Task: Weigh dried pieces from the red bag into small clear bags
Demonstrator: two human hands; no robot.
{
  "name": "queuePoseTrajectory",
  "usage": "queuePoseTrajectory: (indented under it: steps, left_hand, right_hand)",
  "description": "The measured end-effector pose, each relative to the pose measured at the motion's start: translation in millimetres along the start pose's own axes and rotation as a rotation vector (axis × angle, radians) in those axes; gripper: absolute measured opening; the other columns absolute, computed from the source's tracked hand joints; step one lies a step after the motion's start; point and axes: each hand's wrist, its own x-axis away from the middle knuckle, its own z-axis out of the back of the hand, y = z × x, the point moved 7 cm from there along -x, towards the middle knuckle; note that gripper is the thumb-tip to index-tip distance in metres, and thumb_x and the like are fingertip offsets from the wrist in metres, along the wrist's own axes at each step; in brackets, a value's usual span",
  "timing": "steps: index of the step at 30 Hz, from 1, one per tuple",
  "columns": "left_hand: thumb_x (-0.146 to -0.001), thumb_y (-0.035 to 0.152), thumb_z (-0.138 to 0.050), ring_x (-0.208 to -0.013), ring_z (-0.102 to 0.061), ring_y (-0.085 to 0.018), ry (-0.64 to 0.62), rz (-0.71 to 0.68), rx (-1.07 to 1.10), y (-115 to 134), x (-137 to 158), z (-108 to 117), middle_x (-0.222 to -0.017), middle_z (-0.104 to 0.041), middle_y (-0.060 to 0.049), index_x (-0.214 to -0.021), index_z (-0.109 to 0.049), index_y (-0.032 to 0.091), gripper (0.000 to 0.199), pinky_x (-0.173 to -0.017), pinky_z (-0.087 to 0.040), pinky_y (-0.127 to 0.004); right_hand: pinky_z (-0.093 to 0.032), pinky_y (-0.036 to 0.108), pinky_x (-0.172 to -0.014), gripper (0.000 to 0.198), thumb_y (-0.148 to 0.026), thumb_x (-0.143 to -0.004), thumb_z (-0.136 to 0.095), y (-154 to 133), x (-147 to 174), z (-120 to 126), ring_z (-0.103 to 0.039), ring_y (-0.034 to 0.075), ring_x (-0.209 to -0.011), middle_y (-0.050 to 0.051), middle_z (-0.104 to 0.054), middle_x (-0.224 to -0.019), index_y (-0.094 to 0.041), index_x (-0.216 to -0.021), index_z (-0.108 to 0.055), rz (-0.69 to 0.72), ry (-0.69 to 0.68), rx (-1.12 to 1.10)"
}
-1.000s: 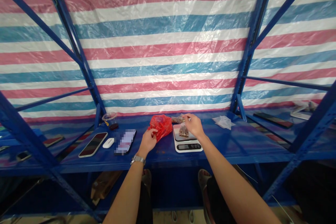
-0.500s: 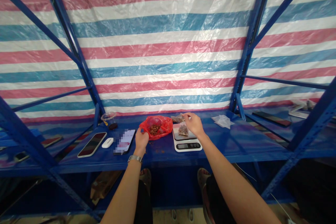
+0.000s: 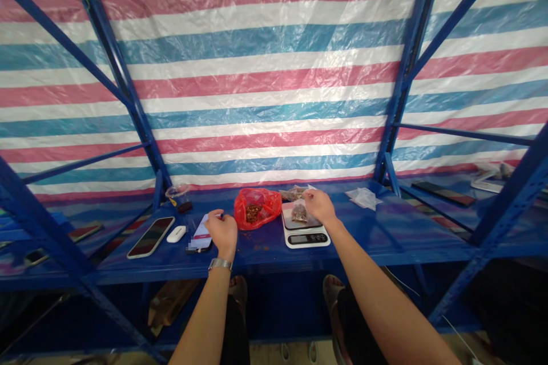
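Observation:
The open red plastic bag [image 3: 269, 206] holds small brown pieces [image 3: 253, 214] and stands left of a white kitchen scale [image 3: 307, 239]. On the scale's dark plate lies a small clear bag [image 3: 299, 213] with brown contents. My right hand [image 3: 320, 206] is closed in a pinch at the upper edge of this clear bag. My left hand [image 3: 223, 232] hovers over the right side of a lit phone [image 3: 200, 235], holding nothing. Its fingers are partly curled, with the fingertips over the screen; whether they touch it I cannot tell.
More filled clear bags [image 3: 291, 193] lie behind the scale. Thin clear bags [image 3: 363, 198] are on the right. A dark phone [image 3: 150, 237], a white case [image 3: 176, 234] and a clear plastic cup [image 3: 178, 198] are on the left. Blue shelf posts [image 3: 391, 120] flank the surface.
My left hand has let go of the red bag's left rim and moved left over the lit phone. The red bag's left side has drawn in. My right hand remains at the clear bag.

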Motion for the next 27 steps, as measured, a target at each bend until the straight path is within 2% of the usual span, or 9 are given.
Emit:
queuePoseTrajectory:
  steps: [1, 3, 6, 8, 11, 15, 18, 23, 27]
  left_hand:
    - [-0.080, 0.009, -0.050, -0.095, -0.059, -0.022, 0.130, -0.059, -0.040, 12, 5, 12, -0.100, -0.058, -0.008, -0.105, -0.061, 0.017, 0.029, -0.089, -0.049, -0.037]
    - [-0.085, 0.009, -0.048, -0.100, -0.060, -0.022, 0.167, -0.256, -0.052, 41, 18, 18, -0.111, -0.057, -0.010, -0.108, -0.062, 0.019, 0.028, -0.094, -0.049, -0.036]
    - [-0.091, 0.011, -0.047, -0.098, -0.063, -0.020, -0.137, -0.512, 0.018, 71, 39, -6, -0.105, -0.064, -0.008, -0.102, -0.064, 0.021, 0.023, -0.093, -0.050, -0.031]
    - [-0.092, 0.011, -0.048, -0.097, -0.066, -0.020, -0.395, -0.583, -0.007, 75, 50, -30, -0.104, -0.069, -0.006, -0.099, -0.067, 0.023, 0.024, -0.090, -0.051, -0.030]
    - [-0.091, 0.010, -0.048, -0.105, -0.067, -0.023, -0.534, -0.518, -0.179, 58, 48, -51, -0.113, -0.073, -0.007, -0.100, -0.072, 0.024, 0.029, -0.093, -0.051, -0.032]
    - [-0.091, 0.011, -0.047, -0.117, -0.064, -0.031, -0.441, -0.352, -0.392, 30, 28, -52, -0.125, -0.070, -0.017, -0.120, -0.072, 0.015, 0.038, -0.100, -0.049, -0.041]
    - [-0.088, 0.012, -0.052, -0.117, -0.063, -0.035, -0.427, -0.335, -0.487, 21, 24, -49, -0.123, -0.070, -0.023, -0.125, -0.071, 0.010, 0.041, -0.100, -0.048, -0.043]
    - [-0.085, 0.012, -0.056, -0.113, -0.064, -0.035, -0.363, -0.358, -0.511, 30, 28, -41, -0.118, -0.070, -0.020, -0.119, -0.074, 0.016, 0.039, -0.094, -0.051, -0.042]
    - [-0.089, 0.011, -0.050, -0.107, -0.065, -0.029, -0.301, -0.402, -0.370, 48, 35, -36, -0.109, -0.072, -0.013, -0.105, -0.076, 0.020, 0.031, -0.094, -0.051, -0.038]
  right_hand:
    - [-0.052, 0.030, -0.090, 0.033, -0.026, -0.098, -0.049, 2, 0, -2, -0.074, 0.025, -0.099, 0.011, -0.080, -0.101, -0.022, -0.098, -0.081, 0.003, -0.003, 0.022]
    - [-0.053, 0.033, -0.093, 0.033, -0.027, -0.098, -0.049, 7, 0, -7, -0.073, 0.026, -0.102, 0.012, -0.079, -0.104, -0.022, -0.097, -0.081, 0.005, -0.002, 0.057]
    - [-0.053, 0.035, -0.094, 0.032, -0.030, -0.098, -0.051, 13, 0, -14, -0.072, 0.027, -0.104, 0.014, -0.078, -0.106, -0.021, -0.099, -0.081, 0.003, 0.022, 0.101]
    - [-0.053, 0.034, -0.094, 0.031, -0.033, -0.098, -0.052, 16, 0, -17, -0.071, 0.026, -0.105, 0.014, -0.078, -0.104, -0.021, -0.102, -0.081, 0.004, 0.047, 0.127]
    - [-0.053, 0.035, -0.094, 0.032, -0.038, -0.098, -0.053, 19, 0, -19, -0.070, 0.027, -0.107, 0.014, -0.077, -0.104, -0.022, -0.105, -0.081, -0.009, 0.039, 0.149]
    - [-0.054, 0.036, -0.094, 0.030, -0.037, -0.096, -0.054, 19, -3, -20, -0.070, 0.027, -0.107, 0.011, -0.078, -0.104, -0.025, -0.102, -0.082, -0.009, -0.001, 0.108]
    - [-0.054, 0.032, -0.091, 0.029, -0.038, -0.095, -0.056, 20, -5, -19, -0.071, 0.023, -0.099, 0.007, -0.078, -0.096, -0.026, -0.099, -0.082, 0.001, 0.017, 0.049]
    - [-0.055, 0.035, -0.091, 0.023, -0.036, -0.089, -0.063, 25, -7, -25, -0.072, 0.025, -0.096, 0.007, -0.079, -0.091, -0.026, -0.094, -0.083, -0.009, -0.009, -0.022]
    - [-0.055, 0.036, -0.092, 0.020, -0.029, -0.086, -0.063, 19, -8, -25, -0.073, 0.023, -0.092, 0.006, -0.080, -0.091, -0.023, -0.087, -0.081, 0.019, -0.018, -0.200]
